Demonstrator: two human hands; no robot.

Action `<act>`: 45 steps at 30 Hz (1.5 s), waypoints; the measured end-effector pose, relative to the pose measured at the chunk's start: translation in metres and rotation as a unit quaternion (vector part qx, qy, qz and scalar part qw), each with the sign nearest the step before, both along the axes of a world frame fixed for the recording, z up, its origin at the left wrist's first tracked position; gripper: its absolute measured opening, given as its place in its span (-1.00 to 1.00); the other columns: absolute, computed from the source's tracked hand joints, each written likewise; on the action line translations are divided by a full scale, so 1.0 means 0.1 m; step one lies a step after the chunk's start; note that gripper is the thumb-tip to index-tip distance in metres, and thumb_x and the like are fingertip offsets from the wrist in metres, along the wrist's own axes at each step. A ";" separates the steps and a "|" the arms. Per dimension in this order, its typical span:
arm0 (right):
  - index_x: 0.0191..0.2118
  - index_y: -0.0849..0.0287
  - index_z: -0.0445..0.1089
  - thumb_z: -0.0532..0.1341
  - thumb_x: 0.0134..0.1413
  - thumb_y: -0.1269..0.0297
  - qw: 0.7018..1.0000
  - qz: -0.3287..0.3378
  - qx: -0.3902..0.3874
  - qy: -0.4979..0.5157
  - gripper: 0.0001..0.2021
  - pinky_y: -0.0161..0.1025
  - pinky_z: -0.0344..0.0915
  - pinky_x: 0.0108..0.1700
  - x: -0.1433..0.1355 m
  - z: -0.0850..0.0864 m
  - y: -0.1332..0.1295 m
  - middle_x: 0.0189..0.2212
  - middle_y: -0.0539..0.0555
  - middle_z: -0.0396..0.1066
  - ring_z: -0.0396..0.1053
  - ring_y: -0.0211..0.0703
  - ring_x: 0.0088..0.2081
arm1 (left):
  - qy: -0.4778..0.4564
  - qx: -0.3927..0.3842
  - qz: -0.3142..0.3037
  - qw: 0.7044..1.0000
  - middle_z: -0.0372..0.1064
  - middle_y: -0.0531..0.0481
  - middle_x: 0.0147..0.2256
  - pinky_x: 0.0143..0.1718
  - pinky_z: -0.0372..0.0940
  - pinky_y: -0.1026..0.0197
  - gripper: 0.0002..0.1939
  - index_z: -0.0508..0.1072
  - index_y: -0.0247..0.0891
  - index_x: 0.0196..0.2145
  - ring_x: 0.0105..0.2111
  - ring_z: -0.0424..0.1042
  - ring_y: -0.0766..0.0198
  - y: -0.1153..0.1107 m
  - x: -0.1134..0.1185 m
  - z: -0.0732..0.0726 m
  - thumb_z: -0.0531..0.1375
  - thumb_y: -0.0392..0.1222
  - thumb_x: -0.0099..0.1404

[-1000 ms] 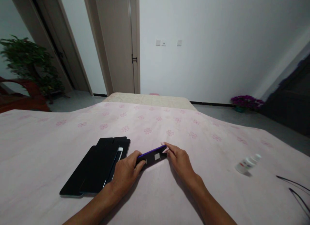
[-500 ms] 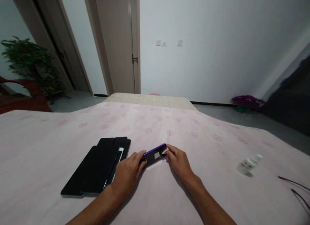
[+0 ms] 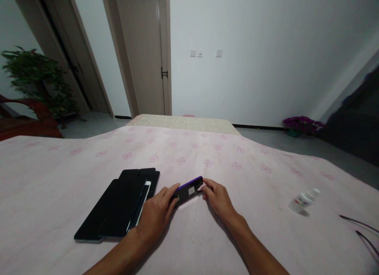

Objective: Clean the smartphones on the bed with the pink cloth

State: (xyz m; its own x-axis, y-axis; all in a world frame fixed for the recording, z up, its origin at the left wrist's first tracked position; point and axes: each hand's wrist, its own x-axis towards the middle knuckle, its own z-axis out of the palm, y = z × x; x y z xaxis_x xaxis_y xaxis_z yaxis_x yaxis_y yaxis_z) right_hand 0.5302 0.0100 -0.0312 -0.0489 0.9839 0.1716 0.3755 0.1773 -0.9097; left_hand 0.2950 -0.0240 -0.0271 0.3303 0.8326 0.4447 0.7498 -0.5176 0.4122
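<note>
My left hand (image 3: 158, 208) is closed on the left end of a smartphone (image 3: 184, 192) with a purple edge. The phone is tilted just above the tablecloth, its dark glossy face toward me and a pale reflected patch on it. My right hand (image 3: 217, 198) has thumb and forefinger closed at the phone's right end; a small pale patch shows by the fingertips, and I cannot make out what it is. Left of my left hand lies a stack of black tablets and phones (image 3: 118, 206), with a white-edged phone (image 3: 145, 198) on its right side, partly hidden by that hand.
A white bottle (image 3: 304, 201) with a cap tilts in view at the right of the pink flowered tablecloth (image 3: 260, 235). Two thin black cables (image 3: 359, 223) reach in at the right edge. A beige surface (image 3: 183, 123) adjoins the far side.
Both hands keep almost the same place around the phone. The fingers of my right hand have shifted slightly at its right end, and less of the pale patch shows there.
</note>
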 end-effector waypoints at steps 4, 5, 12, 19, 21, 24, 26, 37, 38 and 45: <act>0.01 0.19 0.51 0.11 0.14 0.28 1.000 -0.019 0.000 0.020 -0.63 -0.30 0.30 -0.38 0.00 0.04 0.02 -0.37 0.03 0.51 0.34 -0.24 -0.48 | -0.071 -0.046 0.004 0.996 0.42 -0.08 0.09 0.05 0.37 0.08 -0.58 0.27 -0.13 0.22 0.04 0.46 0.12 0.00 0.02 -0.01 0.09 -0.19 0.43; 0.01 0.20 0.51 0.11 0.14 0.28 1.000 -0.018 -0.005 0.015 -0.63 -0.31 0.29 -0.39 0.00 0.04 0.02 -0.39 0.03 0.51 0.34 -0.24 -0.48 | -0.088 -0.059 0.004 0.994 0.41 -0.08 0.11 0.10 0.34 0.06 -0.58 0.29 -0.14 0.22 0.07 0.44 0.12 0.00 0.03 -0.01 0.11 -0.19 0.42; -0.06 0.14 0.55 0.08 0.17 0.31 0.998 0.010 0.000 -0.059 -0.66 -0.25 0.33 -0.27 0.05 0.01 0.02 -0.31 0.06 0.57 0.48 -0.13 -0.31 | -0.198 -0.148 0.015 0.969 0.46 -0.07 0.08 0.15 0.28 0.03 -0.59 0.41 -0.18 0.14 0.08 0.43 0.08 0.01 0.07 -0.02 0.14 -0.15 0.36; 0.10 0.17 0.43 0.10 0.24 0.26 0.982 -0.096 0.067 -0.151 -0.64 -0.06 0.30 0.08 0.11 -0.09 0.03 0.04 0.18 0.49 0.43 0.02 0.04 | -0.248 -0.220 0.062 0.941 0.43 -0.14 0.09 0.18 0.21 0.03 -0.53 0.41 -0.28 0.14 0.10 0.39 0.06 0.06 0.12 0.01 0.14 -0.10 0.31; 0.08 0.14 0.44 0.10 0.26 0.27 0.980 -0.088 0.095 -0.154 -0.66 -0.07 0.30 0.08 0.12 -0.10 0.03 0.02 0.16 0.49 0.43 -0.01 0.03 | -0.230 -0.228 0.067 0.944 0.40 -0.19 0.11 0.21 0.15 0.02 -0.49 0.39 -0.34 0.16 0.13 0.35 0.04 0.05 0.12 0.02 0.13 -0.07 0.31; 0.00 0.09 0.48 0.11 0.29 0.30 0.970 -0.063 0.156 -0.175 -0.73 -0.10 0.29 0.06 0.09 -0.09 0.01 -0.07 0.10 0.51 0.41 -0.05 -0.02 | -0.191 -0.249 0.044 0.948 0.35 -0.23 0.08 0.19 0.16 0.02 -0.35 0.29 -0.39 0.23 0.11 0.33 0.00 0.01 0.11 0.02 0.19 -0.06 0.23; -0.02 0.07 0.50 0.12 0.29 0.32 0.960 -0.054 0.183 -0.205 -0.75 -0.10 0.29 0.02 0.06 -0.07 -0.01 -0.12 0.10 0.50 0.38 -0.04 -0.06 | -0.164 -0.273 0.015 0.948 0.30 -0.21 0.07 0.13 0.21 0.05 -0.17 0.16 -0.36 0.31 0.08 0.32 0.00 -0.03 0.10 0.03 0.27 -0.12 0.11; -0.02 0.08 0.47 0.14 0.28 0.41 0.917 -0.034 0.200 -0.343 -0.76 -0.15 0.23 -0.08 -0.02 0.01 -0.02 -0.20 0.12 0.42 0.28 -0.04 -0.14 | -0.003 -0.281 -0.014 0.960 0.17 -0.11 0.16 -0.03 0.27 0.18 -0.07 0.04 -0.07 0.35 0.00 0.38 0.07 -0.16 0.17 0.18 0.32 -0.19 0.07; -0.02 0.08 0.47 0.14 0.29 0.41 0.915 -0.032 0.198 -0.349 -0.76 -0.16 0.22 -0.08 -0.04 0.02 -0.02 -0.20 0.11 0.42 0.27 -0.04 -0.14 | 0.032 -0.271 0.004 0.962 0.19 -0.12 0.15 -0.03 0.27 0.16 -0.08 0.05 -0.07 0.35 -0.01 0.39 0.05 -0.17 0.19 0.20 0.33 -0.17 0.09; -0.01 0.03 0.48 0.17 0.28 0.36 0.914 0.011 0.171 -0.368 -0.77 -0.18 0.17 -0.07 -0.13 0.12 -0.01 -0.21 0.08 0.40 0.26 -0.07 -0.13 | 0.114 -0.208 -0.005 0.972 0.29 -0.16 0.08 0.01 0.25 0.10 -0.16 0.16 -0.11 0.30 -0.01 0.40 0.00 -0.19 0.21 0.20 0.34 -0.11 0.09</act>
State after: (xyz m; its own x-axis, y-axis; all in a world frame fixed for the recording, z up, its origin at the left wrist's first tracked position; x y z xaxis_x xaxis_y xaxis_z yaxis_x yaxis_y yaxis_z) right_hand 0.5169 0.0086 -0.0191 -0.2943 0.8760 0.3822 0.8561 0.4194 -0.3021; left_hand 0.3164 -0.0425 -0.0073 0.3906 0.9205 -0.0143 0.8414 -0.3506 0.4112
